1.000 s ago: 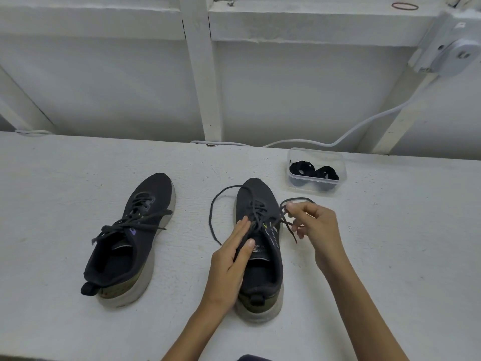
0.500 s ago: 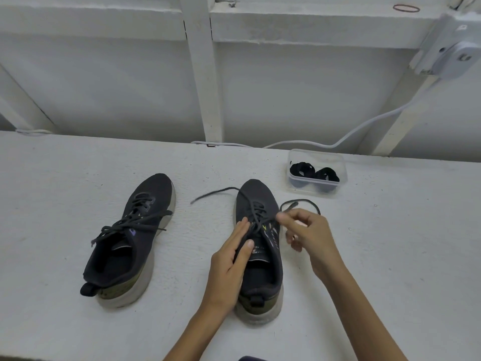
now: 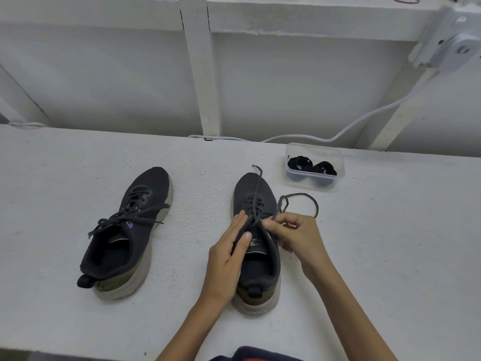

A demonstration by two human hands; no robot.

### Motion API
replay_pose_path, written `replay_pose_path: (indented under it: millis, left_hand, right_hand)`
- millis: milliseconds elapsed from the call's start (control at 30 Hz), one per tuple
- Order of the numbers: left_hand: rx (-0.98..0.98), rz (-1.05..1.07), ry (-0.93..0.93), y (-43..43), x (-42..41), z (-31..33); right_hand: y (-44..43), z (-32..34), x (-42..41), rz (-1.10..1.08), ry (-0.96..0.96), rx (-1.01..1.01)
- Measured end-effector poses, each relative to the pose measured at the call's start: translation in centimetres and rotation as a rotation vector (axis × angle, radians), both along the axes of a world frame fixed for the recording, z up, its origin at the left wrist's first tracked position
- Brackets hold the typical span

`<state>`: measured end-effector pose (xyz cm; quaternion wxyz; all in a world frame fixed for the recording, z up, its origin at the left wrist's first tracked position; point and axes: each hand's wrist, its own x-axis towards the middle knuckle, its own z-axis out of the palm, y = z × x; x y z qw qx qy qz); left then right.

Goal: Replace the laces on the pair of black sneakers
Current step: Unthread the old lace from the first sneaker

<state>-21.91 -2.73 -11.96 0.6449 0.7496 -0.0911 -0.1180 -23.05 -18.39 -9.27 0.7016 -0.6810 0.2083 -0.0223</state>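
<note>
Unlacing is in hand on the sneaker that stands about midway along the bench, heel toward the front edge and toe toward the back edge. Left hand lies along the left side of the sneaker's throat, fingers straight and close together, fingertips on the crossed lacing and thumb on the tongue. It grips nothing and appears to serve only as a hold-down, so that the sneaker does not lift or turn when the lace is drawn. Right hand is curled, thumb and forefinger pinching the old lace just beside the upper eyelets. Beyond the pinch the lace runs out in a slack loop on the bench, and its other end lies forward over the toe. Judged from this, the upper crossings are being freed and the lower ones are not yet out. Second sneaker stands apart toward the left end of the bench, laced, its ends loose across the upper. Clear tub sits near the back edge, just right of the toe, holding two coiled black laces. These are presumably the replacements, placed within reach of the pinching hand. White cable runs behind the back edge, away from the work.
</note>
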Motion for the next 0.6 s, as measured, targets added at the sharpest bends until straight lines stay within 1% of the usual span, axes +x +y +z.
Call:
replay_pose_path:
  millis: [67, 133, 167, 200, 333, 367, 400, 500, 533, 567, 600]
  left_hand:
    - [-0.004, -0.004, 0.008, 0.0, 0.0, 0.0]
    - [-0.01, -0.006, 0.011, 0.0, -0.1, -0.1]
    - [-0.012, -0.004, 0.011, 0.0, -0.1, 0.0]
    - [-0.013, -0.002, 0.01, 0.0, -0.1, 0.0]
    - [-0.018, 0.008, 0.01, 0.0, 0.0, -0.1]
    - [-0.016, 0.006, 0.01, 0.0, 0.0, -0.1]
    - [-0.014, 0.004, 0.008, 0.0, 0.0, -0.1]
    - [-0.013, -0.006, 0.012, 0.1, -0.1, -0.1]
    - [-0.014, -0.006, 0.013, 0.1, -0.1, -0.1]
    - [-0.014, -0.004, 0.012, 0.0, -0.1, -0.1]
    - [-0.014, -0.002, 0.009, 0.0, -0.1, -0.2]
  right_hand:
    - [-0.7, 0.3, 0.4, -0.159, -0.066, -0.001]
    - [-1.7, 0.5, 1.0, -0.342, -0.104, 0.056]
    - [-2.0, 0.6, 1.1, -0.377, -0.103, 0.079]
    - [-2.0, 0.6, 1.1, -0.355, -0.089, 0.071]
    - [-0.4, 0.2, 0.2, 0.005, 0.017, -0.046]
    - [-0.1, 0.1, 0.0, 0.035, 0.012, -0.05]
    - [0.0, 0.0, 0.1, 0.002, -0.014, -0.042]
    - [-1.3, -0.1, 1.0, -0.327, -0.086, 0.021]
    - [-1.7, -0.1, 1.2, -0.405, -0.092, 0.055]
    - [-1.9, 0.0, 1.3, -0.42, -0.089, 0.072]
    - [-1.7, 0.1, 1.2, -0.368, -0.076, 0.063]
